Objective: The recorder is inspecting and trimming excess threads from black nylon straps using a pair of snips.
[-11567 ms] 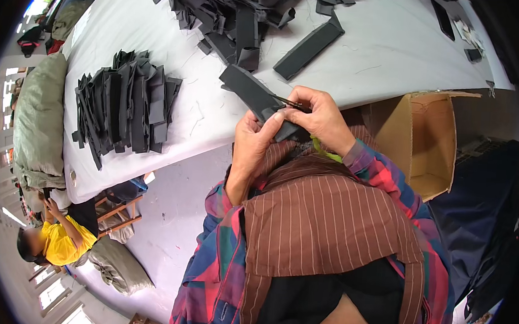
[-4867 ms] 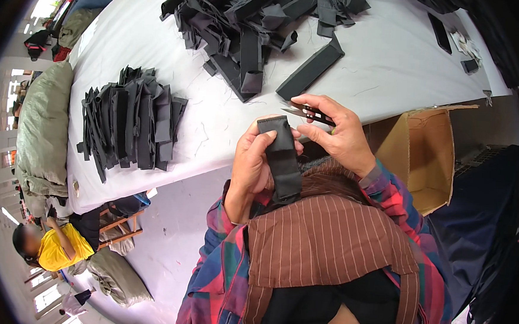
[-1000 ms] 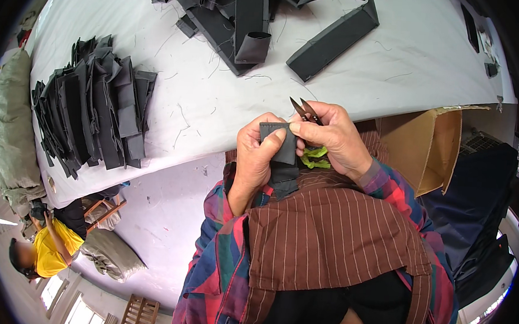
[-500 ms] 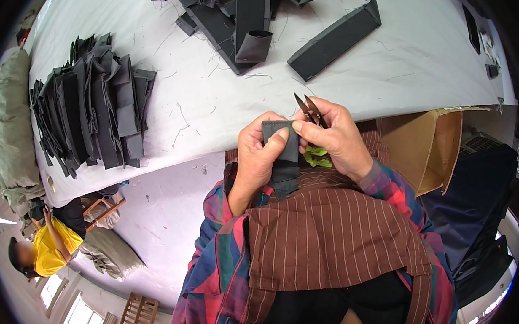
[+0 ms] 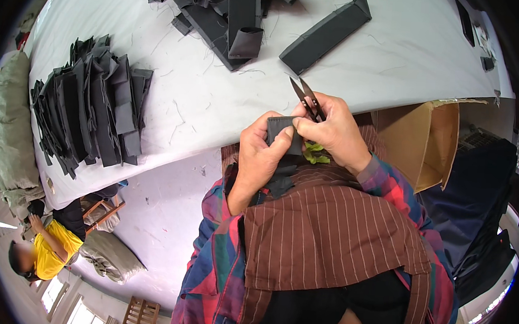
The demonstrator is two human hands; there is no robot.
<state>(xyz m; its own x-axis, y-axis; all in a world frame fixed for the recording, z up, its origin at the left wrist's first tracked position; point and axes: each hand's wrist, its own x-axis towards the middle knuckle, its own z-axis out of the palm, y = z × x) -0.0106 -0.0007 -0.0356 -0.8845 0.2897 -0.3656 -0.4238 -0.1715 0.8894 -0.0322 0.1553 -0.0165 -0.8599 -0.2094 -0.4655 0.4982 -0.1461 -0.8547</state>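
Observation:
My left hand is closed on a small dark grey fabric strip, its thumb pressed flat near the stitched top edge. The lower part of the strip hangs down over my apron. Black thread snips sit in my right hand, blades pointing up and away from me and slightly apart. The right thumb and fingertips also pinch the strip's right top corner. Both hands are just off the table's near edge. A bright green piece shows below the right fingers; its kind is unclear.
On the white-covered table lie a row of stacked dark strips at left, a loose heap at the back and one long strip. A cardboard box stands at right. A person in yellow is at far left.
The strip has been drawn up and turned a little between my hands, its top edge slightly higher and further right. The snips have tilted slightly left. My view has shifted a little.

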